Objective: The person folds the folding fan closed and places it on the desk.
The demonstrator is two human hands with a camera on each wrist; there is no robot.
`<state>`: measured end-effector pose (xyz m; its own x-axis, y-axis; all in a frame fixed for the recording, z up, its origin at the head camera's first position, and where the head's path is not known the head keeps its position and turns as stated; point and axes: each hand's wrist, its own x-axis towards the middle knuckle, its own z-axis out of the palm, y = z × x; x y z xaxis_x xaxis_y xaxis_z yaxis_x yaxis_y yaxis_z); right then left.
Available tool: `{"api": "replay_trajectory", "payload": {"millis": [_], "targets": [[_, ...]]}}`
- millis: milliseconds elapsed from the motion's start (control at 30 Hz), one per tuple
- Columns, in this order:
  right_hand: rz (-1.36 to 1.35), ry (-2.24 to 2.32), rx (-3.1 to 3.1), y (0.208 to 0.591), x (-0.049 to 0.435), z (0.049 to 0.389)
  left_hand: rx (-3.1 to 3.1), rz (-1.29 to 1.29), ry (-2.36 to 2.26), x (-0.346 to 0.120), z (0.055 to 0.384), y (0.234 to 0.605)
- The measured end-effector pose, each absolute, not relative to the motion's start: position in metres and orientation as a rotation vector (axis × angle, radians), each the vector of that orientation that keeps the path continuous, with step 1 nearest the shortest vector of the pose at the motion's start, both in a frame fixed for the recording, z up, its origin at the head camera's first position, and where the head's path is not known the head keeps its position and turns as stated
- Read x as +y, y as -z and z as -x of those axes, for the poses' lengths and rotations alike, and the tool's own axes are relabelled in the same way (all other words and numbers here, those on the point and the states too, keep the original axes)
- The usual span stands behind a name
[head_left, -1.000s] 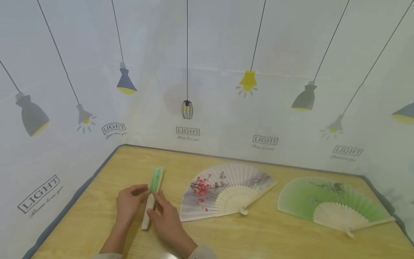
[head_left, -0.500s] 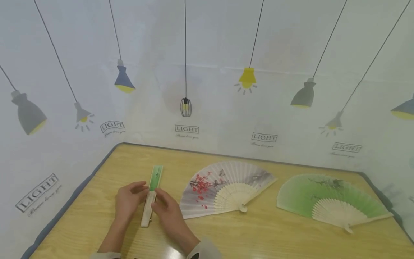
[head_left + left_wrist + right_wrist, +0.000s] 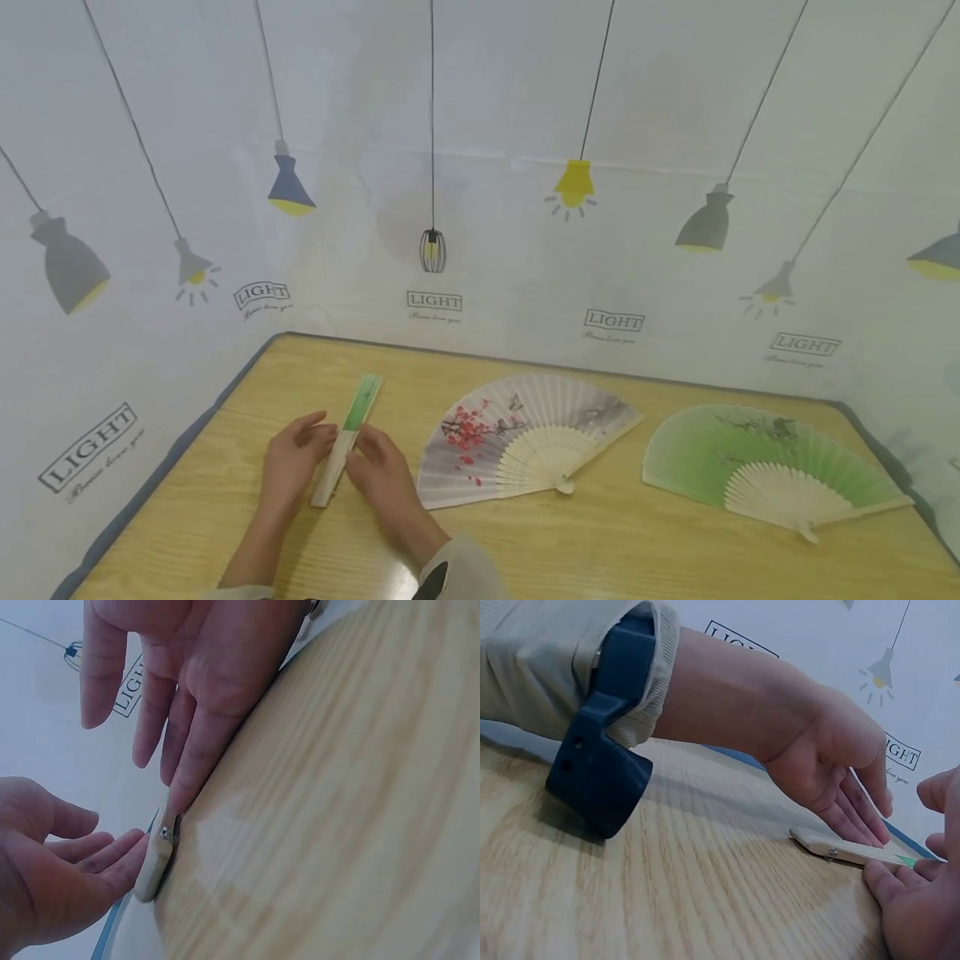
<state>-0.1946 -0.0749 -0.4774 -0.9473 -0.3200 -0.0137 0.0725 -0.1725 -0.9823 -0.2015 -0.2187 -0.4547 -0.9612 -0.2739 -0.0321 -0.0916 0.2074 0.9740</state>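
A folded hand fan (image 3: 362, 404) with green cloth and pale ribs lies aslant on the wooden table, its metal pivot end toward me. My left hand (image 3: 291, 460) rests at its left edge with loosely straight fingers. From the opposite edge my right hand (image 3: 386, 479) touches it, the fingers likewise extended. In the left wrist view, fingertips meet both sides of the fan (image 3: 154, 859) near the pivot, and the thumbs stand free. The fan (image 3: 844, 849) lies flat between both hands in the right wrist view.
A spread grey-white fan (image 3: 540, 458) with red blossoms lies right of my hands. Farther right is a spread green fan (image 3: 780, 475). A white sheet (image 3: 510, 250) printed with lamps surrounds the table (image 3: 570, 558) at the back and sides.
The folded fan has slid slightly away from me and turned, its near end swinging left. Both hands have shifted along with it. The two spread fans stay in place.
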Motion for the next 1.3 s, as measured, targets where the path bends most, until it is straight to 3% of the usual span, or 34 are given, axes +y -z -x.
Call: {"api": "replay_trajectory", "payload": {"millis": [300,800,1300], "targets": [[0.282,2.326,1.642,0.477,-0.08,0.197,-2.2,-0.368,1.997,-0.219,0.203,0.456],[0.309,2.178,1.929,0.47,-0.073,0.192,-1.978,-0.348,1.953,-0.213,0.199,0.451],[0.397,2.312,1.91,0.452,0.027,0.17,-2.078,-0.059,1.932,-0.163,0.185,0.434]]}}
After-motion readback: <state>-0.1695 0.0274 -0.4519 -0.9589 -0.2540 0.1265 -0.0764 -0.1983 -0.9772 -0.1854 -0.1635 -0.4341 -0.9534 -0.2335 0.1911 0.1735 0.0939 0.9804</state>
